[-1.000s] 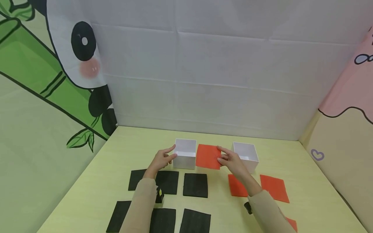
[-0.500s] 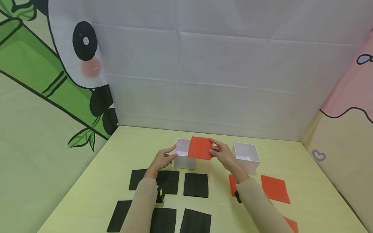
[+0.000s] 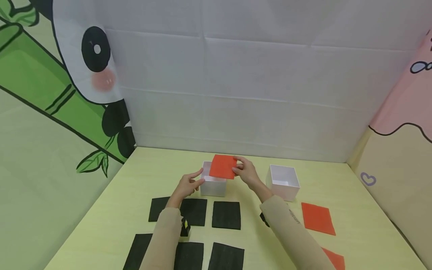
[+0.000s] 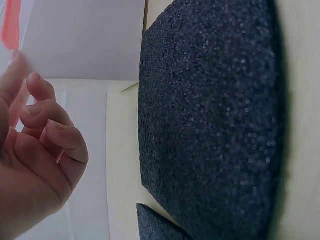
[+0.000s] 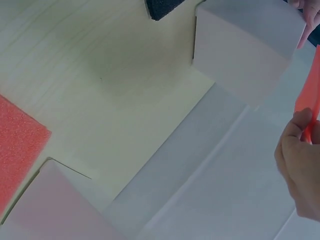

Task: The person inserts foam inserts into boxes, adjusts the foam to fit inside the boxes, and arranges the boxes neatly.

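My right hand point(image 3: 248, 173) pinches a red foam square point(image 3: 223, 166) by its right edge, thumb and fingers on opposite faces. The sheet is tilted over the opening of the left white box point(image 3: 213, 186) and hides part of its inside. The right wrist view shows the same red square point(image 5: 310, 90) edge-on between thumb and fingers. My left hand point(image 3: 187, 185) is at this box's left side, index finger and thumb spread along the rim. In the left wrist view, an index fingertip meets the box's corner and the remaining fingers of the hand point(image 4: 42, 135) bend loosely.
A second open white box point(image 3: 284, 182) stands to the right. Several black foam squares point(image 3: 226, 215) lie in rows at the front left, partly under the left sleeve. Red squares point(image 3: 318, 218) lie at the front right. A white cloth wall point(image 3: 236, 93) rises behind the table.
My right hand has carried the red square leftward and up, from beside the left box to over its opening. The left hand stays at the box's side.
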Tool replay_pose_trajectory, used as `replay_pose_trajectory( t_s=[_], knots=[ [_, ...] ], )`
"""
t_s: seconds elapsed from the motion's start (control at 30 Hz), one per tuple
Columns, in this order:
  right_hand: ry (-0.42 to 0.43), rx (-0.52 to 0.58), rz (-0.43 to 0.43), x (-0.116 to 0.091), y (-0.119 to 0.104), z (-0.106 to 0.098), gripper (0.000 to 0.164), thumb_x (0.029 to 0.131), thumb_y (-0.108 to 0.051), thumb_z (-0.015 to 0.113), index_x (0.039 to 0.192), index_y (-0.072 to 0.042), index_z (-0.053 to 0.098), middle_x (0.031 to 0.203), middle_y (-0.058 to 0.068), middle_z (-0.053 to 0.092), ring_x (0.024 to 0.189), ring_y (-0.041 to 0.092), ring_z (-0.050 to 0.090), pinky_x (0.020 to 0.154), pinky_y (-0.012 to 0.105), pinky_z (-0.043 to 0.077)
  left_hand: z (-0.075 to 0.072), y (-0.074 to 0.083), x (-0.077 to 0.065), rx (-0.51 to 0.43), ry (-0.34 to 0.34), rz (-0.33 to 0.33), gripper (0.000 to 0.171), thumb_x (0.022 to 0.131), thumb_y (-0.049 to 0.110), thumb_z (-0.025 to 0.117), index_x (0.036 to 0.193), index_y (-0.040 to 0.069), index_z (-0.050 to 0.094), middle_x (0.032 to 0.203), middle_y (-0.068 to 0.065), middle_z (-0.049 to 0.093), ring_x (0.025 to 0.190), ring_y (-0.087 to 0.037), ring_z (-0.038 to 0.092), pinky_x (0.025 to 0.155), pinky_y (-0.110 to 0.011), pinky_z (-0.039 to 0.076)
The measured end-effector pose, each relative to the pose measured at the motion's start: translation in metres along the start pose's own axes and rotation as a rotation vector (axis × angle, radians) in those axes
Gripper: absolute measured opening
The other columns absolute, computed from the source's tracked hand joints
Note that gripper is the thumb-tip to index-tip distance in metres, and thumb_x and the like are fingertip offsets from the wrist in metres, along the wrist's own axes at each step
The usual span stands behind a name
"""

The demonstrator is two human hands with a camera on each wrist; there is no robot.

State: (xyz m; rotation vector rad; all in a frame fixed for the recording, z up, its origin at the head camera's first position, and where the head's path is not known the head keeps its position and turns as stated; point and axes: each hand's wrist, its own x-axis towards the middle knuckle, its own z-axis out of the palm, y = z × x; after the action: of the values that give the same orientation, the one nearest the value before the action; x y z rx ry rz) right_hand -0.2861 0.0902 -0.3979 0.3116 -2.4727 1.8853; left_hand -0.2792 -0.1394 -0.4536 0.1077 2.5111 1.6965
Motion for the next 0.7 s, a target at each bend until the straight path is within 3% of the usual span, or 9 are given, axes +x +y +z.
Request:
replay_pose_trajectory(
  t_s=[0.47,0.7],
  knots=[
    [-0.002,-0.096,-0.085,0.008,0.000,0.016,0.045,0.080,0.013,0.057,0.123,0.007,0.048,0.096,0.023,0.060,0.076,0.027,0.060,0.067,0.040,0.049,-0.001,0.000,-0.001,-0.006,0.005,0.001,0.051,0.084,0.023,0.062,0.132,0.021,0.045,0.055,-0.009,0.047,0.043,-0.014,0.031,0.042,-0.024,0.027],
    [-0.010,-0.180,-0.104,0.010,-0.001,0.020,0.047,0.080,0.011,0.059,0.125,0.007,0.047,0.107,0.021,0.054,0.073,0.026,0.061,0.062,0.031,0.049,0.000,0.001,-0.001,-0.023,0.001,-0.001,0.052,0.083,0.026,0.063,0.132,0.023,0.045,0.054,-0.006,0.045,0.044,-0.014,0.032,0.042,-0.024,0.027]
  ],
)
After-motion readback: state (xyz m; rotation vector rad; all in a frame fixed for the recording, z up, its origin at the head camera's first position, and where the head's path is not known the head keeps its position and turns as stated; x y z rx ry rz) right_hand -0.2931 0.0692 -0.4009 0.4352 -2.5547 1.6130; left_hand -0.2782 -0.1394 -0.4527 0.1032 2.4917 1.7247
